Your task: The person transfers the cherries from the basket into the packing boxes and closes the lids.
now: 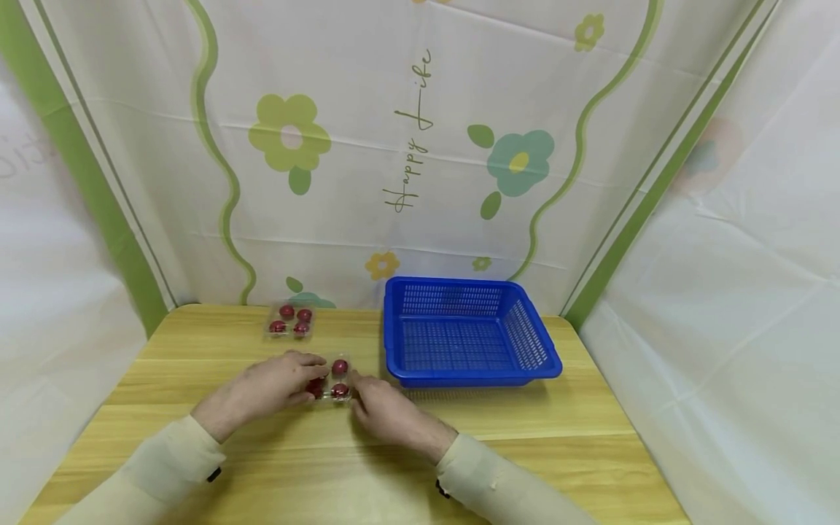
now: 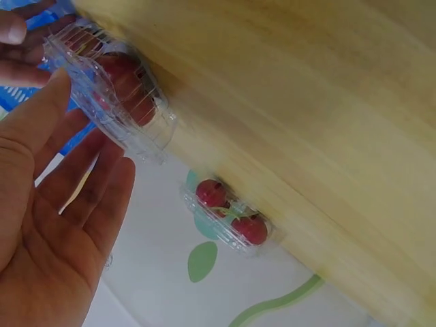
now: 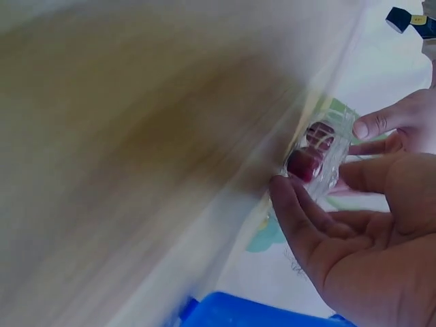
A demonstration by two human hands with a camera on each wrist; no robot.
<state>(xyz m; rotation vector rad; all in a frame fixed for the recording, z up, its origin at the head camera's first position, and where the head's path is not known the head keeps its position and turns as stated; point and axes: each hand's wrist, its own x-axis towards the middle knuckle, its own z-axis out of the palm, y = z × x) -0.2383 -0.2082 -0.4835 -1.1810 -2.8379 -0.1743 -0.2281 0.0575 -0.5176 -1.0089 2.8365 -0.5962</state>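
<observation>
Between my two hands on the table lies a clear plastic box (image 1: pixel 345 379) with red round fruits (image 1: pixel 339 367) inside. My left hand (image 1: pixel 278 386) reaches over its left side; in the left wrist view, the thumb touches the plastic and the other fingers extend fairly straight. At the right edge of the box is my right hand (image 1: pixel 390 412), with bent fingers and thumb pinching the corner in the right wrist view. A second clear box (image 1: pixel 291 319) of red fruits sits farther back; greenish stems show in the left wrist view.
A blue perforated plastic basket (image 1: pixel 472 379) stands on the right of the wooden table (image 1: pixel 525 452), with nothing visible in it. Behind the table hangs a white curtain (image 1: pixel 361 146) printed with flowers.
</observation>
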